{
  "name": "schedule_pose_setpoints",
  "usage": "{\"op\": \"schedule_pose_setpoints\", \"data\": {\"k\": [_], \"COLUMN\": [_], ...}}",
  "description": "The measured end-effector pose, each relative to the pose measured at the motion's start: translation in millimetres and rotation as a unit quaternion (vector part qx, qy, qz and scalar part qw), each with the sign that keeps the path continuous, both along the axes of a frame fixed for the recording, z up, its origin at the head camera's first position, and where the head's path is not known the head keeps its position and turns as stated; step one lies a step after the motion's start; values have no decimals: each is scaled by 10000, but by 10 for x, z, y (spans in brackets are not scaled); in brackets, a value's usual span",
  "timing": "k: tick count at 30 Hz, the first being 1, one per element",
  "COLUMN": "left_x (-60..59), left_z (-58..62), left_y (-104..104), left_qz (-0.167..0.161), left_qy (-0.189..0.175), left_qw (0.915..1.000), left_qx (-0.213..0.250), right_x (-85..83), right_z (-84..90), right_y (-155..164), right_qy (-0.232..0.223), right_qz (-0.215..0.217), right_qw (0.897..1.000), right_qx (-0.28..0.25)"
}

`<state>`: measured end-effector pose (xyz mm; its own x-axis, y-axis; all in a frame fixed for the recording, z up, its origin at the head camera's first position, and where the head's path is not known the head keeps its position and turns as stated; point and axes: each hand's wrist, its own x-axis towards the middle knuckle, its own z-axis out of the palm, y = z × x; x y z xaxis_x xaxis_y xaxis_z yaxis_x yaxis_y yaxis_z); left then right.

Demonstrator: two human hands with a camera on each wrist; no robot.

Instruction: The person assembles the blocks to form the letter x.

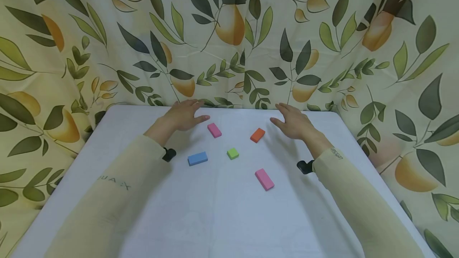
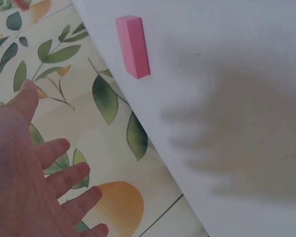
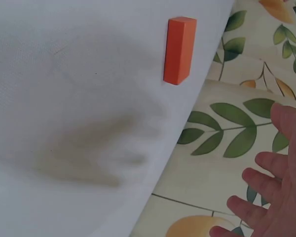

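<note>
Both hands hover over the far part of a white table (image 1: 215, 210) with fingers spread, holding nothing. My left hand (image 1: 184, 115) is just left of a small pink block (image 1: 214, 130), which the left wrist view shows as the pink block (image 2: 132, 46) beyond my left hand (image 2: 29, 177). My right hand (image 1: 292, 121) is just right of an orange block (image 1: 257, 135); the right wrist view has the orange block (image 3: 179, 50) and my right hand (image 3: 276, 187). A blue block (image 1: 197, 158), a green cube (image 1: 232, 153) and a larger pink block (image 1: 264, 179) lie nearer me.
A leaf-and-fruit patterned cloth (image 1: 229, 39) hangs behind and around the table. Beige sleeves (image 1: 358, 206) cover both forearms, with black wrist mounts (image 1: 305, 166) by the cuffs. The table's near half is bare white surface.
</note>
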<state>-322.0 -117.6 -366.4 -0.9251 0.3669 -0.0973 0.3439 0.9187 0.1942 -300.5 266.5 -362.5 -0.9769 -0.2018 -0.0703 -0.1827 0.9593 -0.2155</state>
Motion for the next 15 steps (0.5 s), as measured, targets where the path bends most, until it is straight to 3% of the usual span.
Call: {"op": "schedule_pose_setpoints", "data": {"k": [15], "left_x": [60], "left_z": [-36], "left_y": [41], "left_qz": [-295], "left_qy": [48], "left_qw": [9995], "left_qx": [47], "right_x": [87], "right_z": [3], "right_y": [-50], "right_qy": [40], "right_qz": [94], "right_qw": [9999], "right_qx": [-62]}}
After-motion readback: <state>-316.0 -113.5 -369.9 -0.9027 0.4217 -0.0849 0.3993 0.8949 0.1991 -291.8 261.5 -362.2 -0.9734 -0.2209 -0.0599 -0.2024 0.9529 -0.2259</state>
